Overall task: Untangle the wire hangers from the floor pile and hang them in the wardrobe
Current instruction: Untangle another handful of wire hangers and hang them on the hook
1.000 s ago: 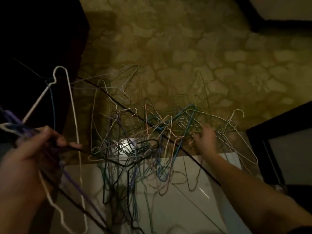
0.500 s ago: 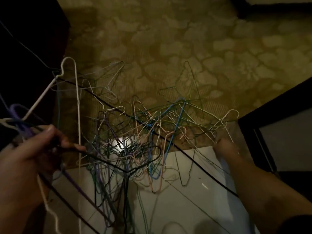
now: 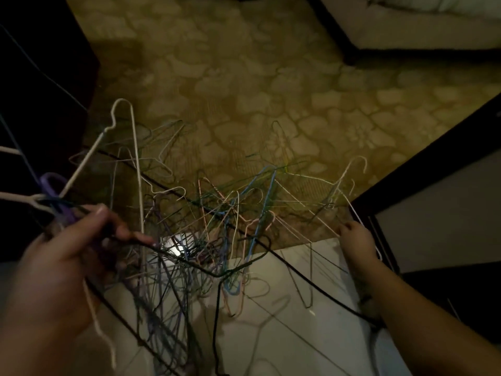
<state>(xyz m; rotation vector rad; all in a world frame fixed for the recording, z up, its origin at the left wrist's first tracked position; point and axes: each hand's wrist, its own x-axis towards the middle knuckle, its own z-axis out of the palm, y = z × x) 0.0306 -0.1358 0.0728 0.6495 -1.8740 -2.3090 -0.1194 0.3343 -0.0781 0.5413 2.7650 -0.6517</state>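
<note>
Dim light, view down past my forearms. My left hand (image 3: 62, 256) is curled round a bunch of wire hangers at their necks: a white wire hanger (image 3: 134, 164) whose hook stands up and away from me, a purple wire hanger (image 3: 51, 185) whose hook loop shows just above my knuckles, and a black wire hanger (image 3: 217, 272) running from my fingertips out to the right; thumb lies along the top of the bunch. My right hand (image 3: 355, 240) is low at the right edge of the pile, fingers closed on the thin wire of a pale pink-white hanger (image 3: 349, 183), whose hook points up above the hand. The tangled pile of coloured wire hangers (image 3: 206, 240) (blue, green, pink, white, dark) lies on the floor between my two hands, straddling the edge where the patterned olive-brown carpet (image 3: 244, 90) meets the glossy white floor tile (image 3: 298, 321). A bright lamp reflection (image 3: 173, 248) sits on the tile under the tangle. Several wires from the pile hang down toward me over the tile. Dark wardrobe panel (image 3: 40, 77) stands at left; a dark-framed door panel (image 3: 433, 199) at right, just beside my right hand. Pale furniture edge (image 3: 420, 23) at upper right.
</note>
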